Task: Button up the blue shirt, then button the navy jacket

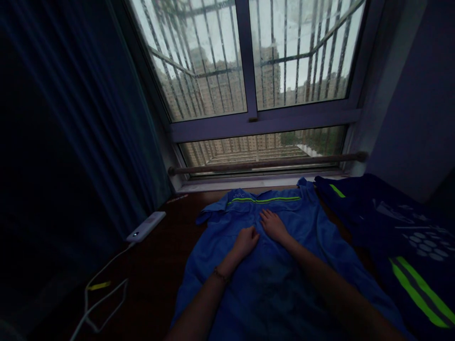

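Clearly inside shirt [270,270] edges, both hands [246,240] [273,226]

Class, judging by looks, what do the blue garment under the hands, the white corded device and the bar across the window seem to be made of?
Blue garment: likely matte cloth, from its soft creases; fibre unclear.
White device: probably smooth hard plastic, given its even surface and clean edges.
Bar: perhaps wood or painted metal; its dull, brownish surface leaves that open.

Ahead of me: one framed window [251,71], grey daylight, bars [284,60] outside; one rail [270,164] across below. Left: blue curtain [88,109]. Right: purplish wall [415,109]. Underneath: dark reddish-brown surface [159,270]. Interior dim.
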Tool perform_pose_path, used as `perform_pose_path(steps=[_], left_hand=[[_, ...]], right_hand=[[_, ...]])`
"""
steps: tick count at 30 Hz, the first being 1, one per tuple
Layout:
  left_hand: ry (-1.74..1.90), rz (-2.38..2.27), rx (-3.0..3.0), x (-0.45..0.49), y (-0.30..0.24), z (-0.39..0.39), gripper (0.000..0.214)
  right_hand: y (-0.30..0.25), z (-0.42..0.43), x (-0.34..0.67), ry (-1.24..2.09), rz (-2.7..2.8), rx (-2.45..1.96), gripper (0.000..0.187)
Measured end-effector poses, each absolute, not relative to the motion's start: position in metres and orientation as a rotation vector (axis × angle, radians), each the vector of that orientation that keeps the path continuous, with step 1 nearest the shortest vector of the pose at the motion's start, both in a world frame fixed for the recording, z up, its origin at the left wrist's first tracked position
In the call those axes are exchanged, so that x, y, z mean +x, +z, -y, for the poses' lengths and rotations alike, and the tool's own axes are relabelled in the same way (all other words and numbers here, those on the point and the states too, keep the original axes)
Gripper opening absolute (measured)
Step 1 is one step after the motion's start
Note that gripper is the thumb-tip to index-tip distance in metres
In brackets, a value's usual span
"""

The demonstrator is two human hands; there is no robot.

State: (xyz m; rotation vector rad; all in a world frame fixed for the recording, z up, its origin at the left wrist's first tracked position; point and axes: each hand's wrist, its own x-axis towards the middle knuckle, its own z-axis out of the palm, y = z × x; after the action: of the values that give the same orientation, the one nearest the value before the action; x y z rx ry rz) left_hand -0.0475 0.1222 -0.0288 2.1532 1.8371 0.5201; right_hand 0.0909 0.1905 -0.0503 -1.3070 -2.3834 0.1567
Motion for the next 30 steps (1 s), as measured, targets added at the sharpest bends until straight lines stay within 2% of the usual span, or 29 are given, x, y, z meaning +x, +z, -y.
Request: perform_pose_path(steps=[4, 7, 12, 17, 22, 30], left_hand=[[0.504, -1.802, 1.951, -0.046, -0.010, -0.150, 0.018], [0.645, -1.932, 1.865, -0.037, -0.001, -0.184, 0.018], [0.890, -2.000, 1.737, -0.023, -0.025, -0.219, 0.028], [1.090, -1.851, 1.646, -0.029, -0.053, -0.228, 0.023], [1.213, -1.736, 1.550, -0.035, -0.058, -0.235, 0.019], [1.294, -1.715, 1.401, -0.032, -0.063, -0.237, 0.018]], right_hand=[[-0.058, -0.173, 0.093, 0.042, 2.396, -1.355, 0.041], [-0.059, -0.156, 0.091, 0.043, 2.375, -1.398, 0.042], [-0.048, -0.141, 0.090, 0.134, 2.330, -1.421, 0.040], [-0.020, -0.196, 0.100, 0.483, 2.271, -1.413, 0.018], [-0.020, -0.261, 0.100, 0.575, 2.066, -1.368, 0.024], [-0.053, -0.272, 0.095, 0.772, 1.901, -1.175, 0.023]])
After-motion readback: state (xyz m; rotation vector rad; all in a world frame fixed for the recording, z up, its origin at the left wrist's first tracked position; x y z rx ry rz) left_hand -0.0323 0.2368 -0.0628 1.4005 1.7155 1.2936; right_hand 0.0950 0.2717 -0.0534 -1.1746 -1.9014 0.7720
